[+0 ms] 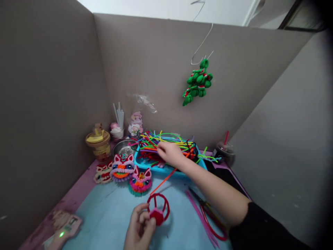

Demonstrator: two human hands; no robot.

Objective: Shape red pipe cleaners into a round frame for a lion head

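Note:
Low in the middle, my left hand (140, 225) pinches a round red pipe-cleaner frame (168, 208) with a solid red and pink patch at its lower edge. My right hand (170, 152) reaches over the blue tray (166, 170) and its heap of many-coloured pipe cleaners (148, 142). Its fingers are curled together among the stems; what they grip is hidden. An orange pipe cleaner (163, 181) slants from the tray towards the red frame. Several finished lion-head figures made of pipe cleaner, among them a purple one (121, 168) and a pink one (140, 182), lie left of the tray.
Scissors with red handles (208, 210) and pink pipe cleaners (199, 215) lie beneath my right forearm. A metal bowl (118, 148), a lidded cup (100, 146) and a drink with a red straw (225, 151) stand behind. A pink device (66, 231) lies front left.

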